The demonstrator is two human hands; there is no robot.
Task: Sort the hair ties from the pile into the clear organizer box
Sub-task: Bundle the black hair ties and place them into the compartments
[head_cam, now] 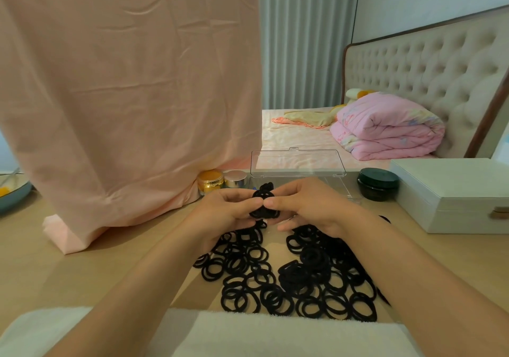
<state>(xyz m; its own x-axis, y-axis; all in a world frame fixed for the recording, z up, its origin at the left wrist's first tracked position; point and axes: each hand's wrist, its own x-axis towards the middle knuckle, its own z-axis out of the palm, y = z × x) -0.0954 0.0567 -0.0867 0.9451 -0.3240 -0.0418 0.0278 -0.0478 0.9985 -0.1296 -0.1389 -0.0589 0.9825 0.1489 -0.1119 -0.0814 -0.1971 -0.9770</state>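
A big pile of black hair ties is spread over the light wooden table in front of me. Above its far edge, my left hand and my right hand meet and together hold a small bunch of black hair ties between thumbs and fingers. Just behind the hands stands the clear organizer box with its lid raised upright. Its base is mostly hidden by my hands, so I cannot tell what lies in it.
A pink cloth hangs over something at the left. A gold jar and a silver-lidded jar stand beside the box. A dark green jar and a white case sit at the right. A white towel lies at the near edge.
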